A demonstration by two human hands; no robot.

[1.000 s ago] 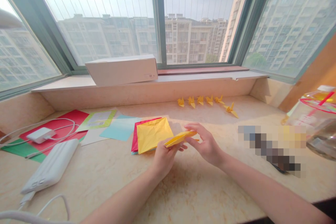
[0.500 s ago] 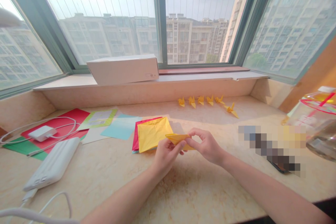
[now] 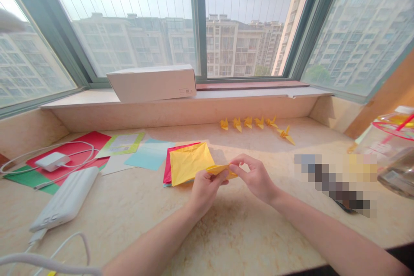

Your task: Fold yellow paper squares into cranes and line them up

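Between my two hands is a small folded piece of yellow origami paper [image 3: 216,168], held just above the counter. My left hand [image 3: 207,187] pinches its left part, thumb on top. The fingertips of my right hand [image 3: 252,177] close on its right end. Just behind my left hand lies a stack of creased paper, a yellow sheet [image 3: 187,166] over a red one [image 3: 167,168]. Farther back stand several folded yellow paper cranes [image 3: 248,123] in a row, with one crane [image 3: 286,135] a little nearer. My fingers hide part of the folded paper.
At left lie a white power bank [image 3: 66,200], a charger [image 3: 53,161] with cables, and red, green and light blue sheets [image 3: 150,154]. A white box [image 3: 152,85] rests on the window ledge. A cup with a red straw [image 3: 384,138] and a blurred-out object [image 3: 333,185] are at right.
The folded yellow paper now shows less beyond my right fingertips, and its right end sits slightly differently. Both hands stay in nearly the same place, still gripping it.
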